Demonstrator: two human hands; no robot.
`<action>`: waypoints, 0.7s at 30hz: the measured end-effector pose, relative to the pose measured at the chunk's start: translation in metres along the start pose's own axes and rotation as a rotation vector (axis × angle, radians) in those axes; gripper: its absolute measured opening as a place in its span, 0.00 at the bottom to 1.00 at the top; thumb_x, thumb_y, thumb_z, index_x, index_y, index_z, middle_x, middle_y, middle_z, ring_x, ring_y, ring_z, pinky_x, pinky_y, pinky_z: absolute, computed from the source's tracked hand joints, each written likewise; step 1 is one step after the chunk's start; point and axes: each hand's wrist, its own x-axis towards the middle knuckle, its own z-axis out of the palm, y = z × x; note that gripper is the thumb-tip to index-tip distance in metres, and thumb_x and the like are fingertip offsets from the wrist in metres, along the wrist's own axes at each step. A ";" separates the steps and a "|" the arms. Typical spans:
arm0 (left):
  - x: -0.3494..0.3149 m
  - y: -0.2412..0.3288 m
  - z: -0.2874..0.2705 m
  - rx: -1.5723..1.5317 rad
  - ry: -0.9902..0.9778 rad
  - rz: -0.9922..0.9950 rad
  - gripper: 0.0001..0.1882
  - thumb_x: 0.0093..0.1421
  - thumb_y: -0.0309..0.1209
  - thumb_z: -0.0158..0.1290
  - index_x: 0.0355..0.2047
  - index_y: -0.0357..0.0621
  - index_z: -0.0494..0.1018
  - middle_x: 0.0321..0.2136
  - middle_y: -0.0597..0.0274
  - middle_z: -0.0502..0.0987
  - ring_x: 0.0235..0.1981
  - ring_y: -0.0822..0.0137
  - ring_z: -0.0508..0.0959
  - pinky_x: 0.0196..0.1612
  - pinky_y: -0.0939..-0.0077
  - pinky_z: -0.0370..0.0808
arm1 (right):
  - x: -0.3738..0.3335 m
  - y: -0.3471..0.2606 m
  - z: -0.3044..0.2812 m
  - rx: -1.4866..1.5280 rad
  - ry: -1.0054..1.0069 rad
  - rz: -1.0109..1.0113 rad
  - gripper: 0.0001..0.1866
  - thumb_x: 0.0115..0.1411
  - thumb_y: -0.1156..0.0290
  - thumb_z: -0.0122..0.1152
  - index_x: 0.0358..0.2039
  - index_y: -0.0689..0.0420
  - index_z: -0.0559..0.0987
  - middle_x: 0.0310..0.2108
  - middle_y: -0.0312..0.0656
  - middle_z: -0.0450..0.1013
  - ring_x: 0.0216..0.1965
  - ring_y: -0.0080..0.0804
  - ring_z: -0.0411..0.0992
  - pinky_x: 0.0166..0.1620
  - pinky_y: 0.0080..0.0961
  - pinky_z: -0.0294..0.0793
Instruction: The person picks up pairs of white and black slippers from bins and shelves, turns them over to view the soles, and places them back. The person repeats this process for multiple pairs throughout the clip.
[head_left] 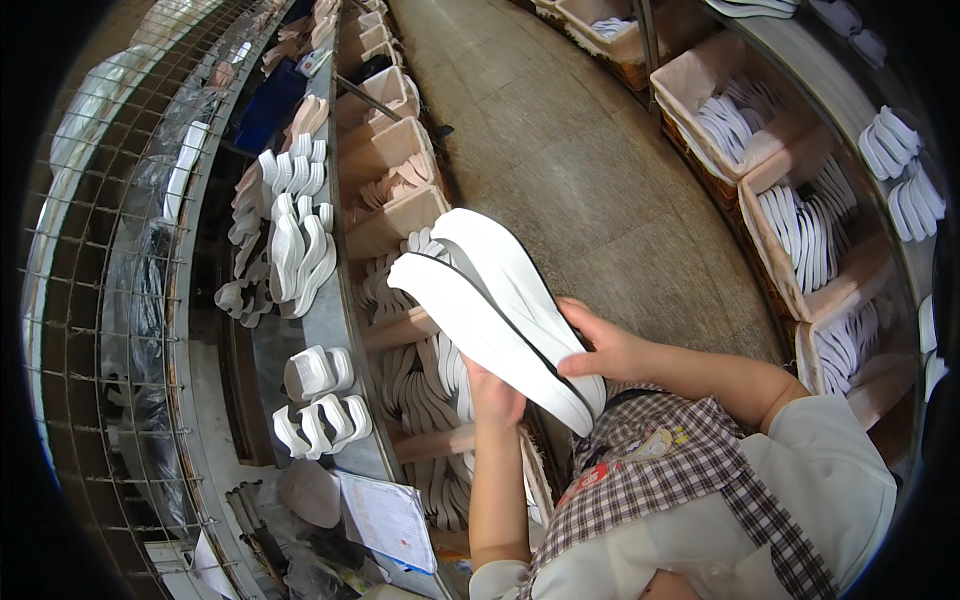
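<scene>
In front of me I hold a pair of white shoe soles with thin dark edges, slanting from upper left to lower right. My left hand point(496, 394) grips the nearer sole point(470, 312) from below, its fingers partly hidden behind it. On the farther sole point(500, 262), my right hand point(604, 344) is closed around the right side, its thumb laid across the surface near the lower end. The two soles lie close together side by side, a narrow gap showing between them toward the upper end.
A metal shelf point(352, 330) on my left carries groups of white soles point(300, 255) and a papered board point(388, 520). Cloth-lined bins point(400, 222) of soles stand beside it. More lined bins point(745, 165) stand right of the aisle floor point(520, 120). Wire mesh point(110, 300) borders the far left.
</scene>
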 end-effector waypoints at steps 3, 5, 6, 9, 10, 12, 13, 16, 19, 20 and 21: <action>0.001 0.006 0.005 0.101 -0.012 0.074 0.34 0.59 0.23 0.51 0.62 0.45 0.47 0.55 0.58 0.62 0.55 0.64 0.67 0.55 0.67 0.68 | 0.001 -0.003 -0.006 -0.088 -0.047 0.018 0.50 0.48 0.57 0.68 0.62 0.68 0.51 0.60 0.55 0.50 0.63 0.45 0.48 0.63 0.37 0.51; -0.001 0.011 0.009 0.157 -0.015 0.099 0.37 0.57 0.24 0.54 0.63 0.45 0.46 0.57 0.60 0.60 0.56 0.65 0.65 0.56 0.68 0.66 | 0.000 -0.004 -0.008 -0.113 -0.065 0.040 0.49 0.47 0.57 0.70 0.61 0.67 0.52 0.58 0.54 0.54 0.60 0.43 0.53 0.61 0.35 0.54; -0.001 0.012 0.012 0.165 -0.009 0.119 0.38 0.57 0.24 0.54 0.63 0.45 0.46 0.56 0.60 0.60 0.55 0.65 0.65 0.56 0.68 0.66 | -0.001 -0.005 -0.009 -0.075 -0.082 0.049 0.49 0.47 0.58 0.70 0.61 0.67 0.52 0.57 0.54 0.55 0.60 0.42 0.54 0.61 0.35 0.54; 0.000 0.015 0.020 0.200 -0.007 0.164 0.37 0.56 0.24 0.56 0.62 0.43 0.48 0.56 0.60 0.62 0.55 0.66 0.66 0.55 0.69 0.66 | -0.002 -0.007 -0.012 -0.034 -0.102 0.069 0.49 0.47 0.60 0.71 0.61 0.66 0.53 0.56 0.52 0.57 0.59 0.40 0.56 0.60 0.33 0.56; 0.000 0.016 0.021 0.218 -0.010 0.166 0.37 0.55 0.25 0.57 0.61 0.42 0.49 0.55 0.60 0.63 0.54 0.66 0.66 0.55 0.69 0.66 | -0.002 -0.007 -0.012 -0.021 -0.101 0.052 0.49 0.47 0.61 0.71 0.61 0.66 0.53 0.56 0.52 0.57 0.58 0.39 0.57 0.60 0.33 0.57; 0.000 0.017 0.022 0.249 -0.006 0.157 0.36 0.55 0.25 0.58 0.60 0.41 0.52 0.53 0.60 0.64 0.54 0.66 0.67 0.55 0.69 0.66 | -0.002 -0.008 -0.015 -0.006 -0.115 0.043 0.48 0.47 0.62 0.71 0.61 0.66 0.53 0.56 0.51 0.58 0.58 0.38 0.57 0.59 0.32 0.58; 0.000 0.017 0.022 0.261 0.001 0.146 0.35 0.55 0.26 0.58 0.59 0.40 0.53 0.53 0.60 0.65 0.53 0.66 0.68 0.55 0.69 0.65 | -0.002 -0.008 -0.016 -0.004 -0.130 0.051 0.48 0.47 0.63 0.71 0.61 0.66 0.53 0.56 0.51 0.58 0.58 0.38 0.58 0.59 0.32 0.58; -0.003 0.018 0.019 0.296 -0.001 0.125 0.32 0.55 0.25 0.57 0.58 0.38 0.56 0.51 0.60 0.67 0.53 0.66 0.68 0.55 0.70 0.65 | -0.002 -0.007 -0.020 0.003 -0.161 0.059 0.48 0.47 0.65 0.71 0.62 0.65 0.52 0.57 0.50 0.58 0.58 0.37 0.58 0.59 0.32 0.59; -0.005 0.016 0.015 0.283 -0.020 0.146 0.30 0.56 0.25 0.56 0.58 0.37 0.57 0.52 0.58 0.67 0.53 0.65 0.68 0.55 0.70 0.65 | -0.002 -0.006 -0.021 0.040 -0.167 0.076 0.50 0.46 0.68 0.73 0.62 0.63 0.51 0.58 0.46 0.57 0.59 0.33 0.57 0.60 0.32 0.58; -0.007 0.015 0.014 0.273 -0.023 0.160 0.30 0.57 0.25 0.55 0.58 0.37 0.57 0.52 0.58 0.67 0.54 0.65 0.68 0.56 0.69 0.64 | -0.002 -0.006 -0.021 0.059 -0.170 0.085 0.50 0.45 0.69 0.74 0.62 0.62 0.50 0.58 0.44 0.57 0.59 0.32 0.56 0.60 0.32 0.56; -0.007 0.015 0.013 0.306 -0.043 0.165 0.29 0.57 0.25 0.55 0.58 0.37 0.57 0.53 0.57 0.67 0.54 0.65 0.68 0.56 0.69 0.64 | -0.003 -0.006 -0.022 0.066 -0.175 0.080 0.51 0.45 0.69 0.74 0.62 0.62 0.50 0.58 0.44 0.57 0.59 0.32 0.56 0.61 0.32 0.56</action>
